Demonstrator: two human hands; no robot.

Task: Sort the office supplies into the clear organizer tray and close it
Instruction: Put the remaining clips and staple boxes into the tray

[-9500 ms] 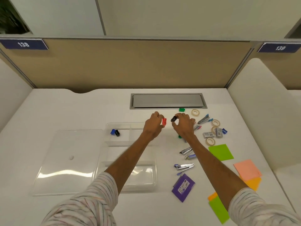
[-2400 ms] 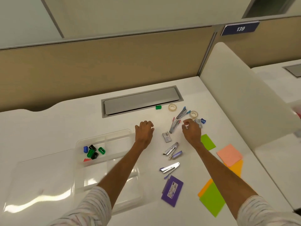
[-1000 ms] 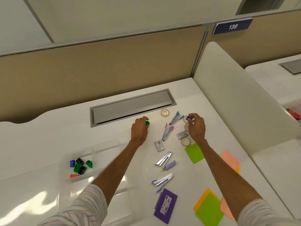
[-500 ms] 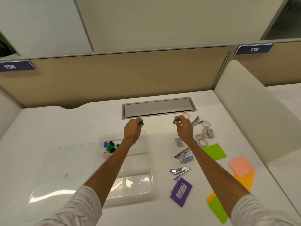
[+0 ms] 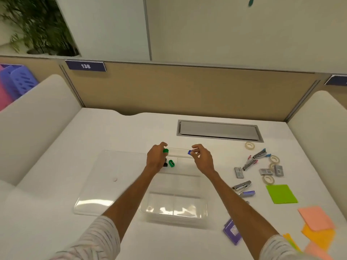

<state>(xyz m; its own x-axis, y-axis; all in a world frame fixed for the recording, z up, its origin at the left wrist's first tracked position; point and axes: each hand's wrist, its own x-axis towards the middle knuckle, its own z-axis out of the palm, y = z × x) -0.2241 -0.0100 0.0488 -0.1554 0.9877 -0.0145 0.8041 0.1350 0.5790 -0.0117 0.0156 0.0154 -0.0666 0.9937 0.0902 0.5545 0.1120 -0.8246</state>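
Observation:
The clear organizer tray (image 5: 174,212) lies on the white desk in front of me, its flat clear lid (image 5: 105,184) beside it on the left. My left hand (image 5: 155,160) pinches a small green sharpener (image 5: 165,151) over the tray's far left compartment. A green sharpener (image 5: 171,163) and a black one lie in that compartment, partly hidden by the hand. My right hand (image 5: 201,158) pinches a small blue sharpener (image 5: 189,152) above the tray's far edge.
Right of the tray lie several staplers (image 5: 242,185), staple boxes (image 5: 238,172), tape rolls (image 5: 268,179), a green sticky pad (image 5: 281,194), pink and orange pads (image 5: 315,218) and a purple box (image 5: 232,231). A grey cable hatch (image 5: 217,130) sits at the back. Padded dividers flank the desk.
Both hands moved left from the pile of supplies to above the tray's far compartments, each carrying its sharpener. The camera view swung left.

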